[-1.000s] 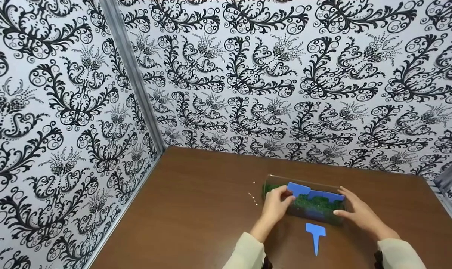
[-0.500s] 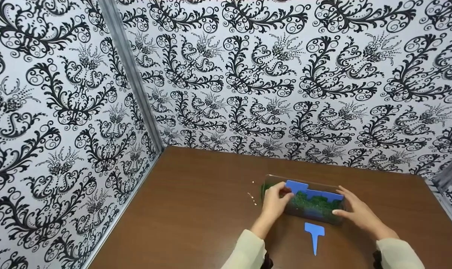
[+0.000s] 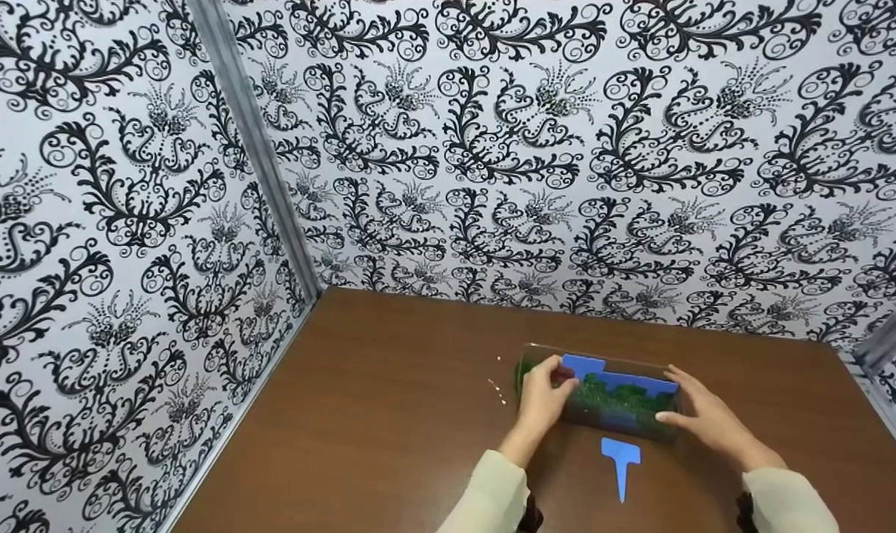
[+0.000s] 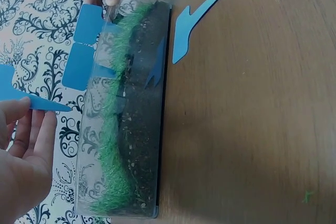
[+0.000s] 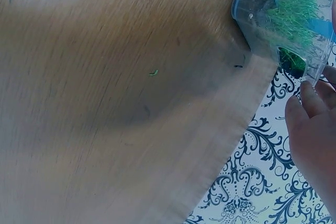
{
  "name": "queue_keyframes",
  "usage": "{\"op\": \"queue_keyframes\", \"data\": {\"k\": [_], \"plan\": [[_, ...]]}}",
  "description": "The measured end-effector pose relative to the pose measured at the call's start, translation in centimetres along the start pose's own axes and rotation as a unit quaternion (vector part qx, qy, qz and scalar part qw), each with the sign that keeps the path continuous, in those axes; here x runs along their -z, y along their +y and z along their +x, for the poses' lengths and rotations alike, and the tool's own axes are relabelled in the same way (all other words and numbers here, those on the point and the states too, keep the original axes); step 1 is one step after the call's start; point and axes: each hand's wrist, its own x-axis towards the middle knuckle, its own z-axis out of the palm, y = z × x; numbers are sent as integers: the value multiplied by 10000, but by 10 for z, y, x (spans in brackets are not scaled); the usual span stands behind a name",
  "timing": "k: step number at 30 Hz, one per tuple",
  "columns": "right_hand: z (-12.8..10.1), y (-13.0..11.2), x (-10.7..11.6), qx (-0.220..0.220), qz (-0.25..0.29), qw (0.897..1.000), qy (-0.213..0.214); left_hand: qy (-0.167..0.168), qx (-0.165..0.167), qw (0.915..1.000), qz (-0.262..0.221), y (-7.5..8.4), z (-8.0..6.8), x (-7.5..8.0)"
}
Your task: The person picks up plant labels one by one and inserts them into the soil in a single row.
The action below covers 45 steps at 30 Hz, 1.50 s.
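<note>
I see one blue T-shaped plant marker [image 4: 42,102] pinched by its stem between the left hand's [image 4: 26,169] thumb and fingers, point just short of the open top of a clear planter [image 4: 85,177]. The right hand [image 3: 707,422] grips that planter's right end. Two standing markers [image 4: 79,66] rise from the grass [image 4: 111,153]; I make out a loose marker [image 3: 620,451] lying on the brown table [image 3: 389,385].
</note>
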Motion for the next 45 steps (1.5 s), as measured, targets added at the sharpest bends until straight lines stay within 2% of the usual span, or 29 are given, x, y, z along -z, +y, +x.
{"op": "queue_keyframes", "data": {"k": [12,20,28,37,42,45], "plan": [[3,0,-1,23,-140,9999,-20,-49,73,9998,-176,-8,6,-5],[3,2,-1,8,-101,9999,-9,-110,121,9998,-85,-9,8,-8],[0,1,-1,-18,-104,9999,-19,-21,149,9999,56,-12,12,-11],[0,1,-2,255,-201,9993,171,-92,152,9998,63,-14,15,-12],[-1,1,-2,213,-152,9995,169,-101,241,9995,152,-15,17,-12],[-2,0,-1,162,-113,9997,161,-91,166,9995,264,-15,18,-12]]}}
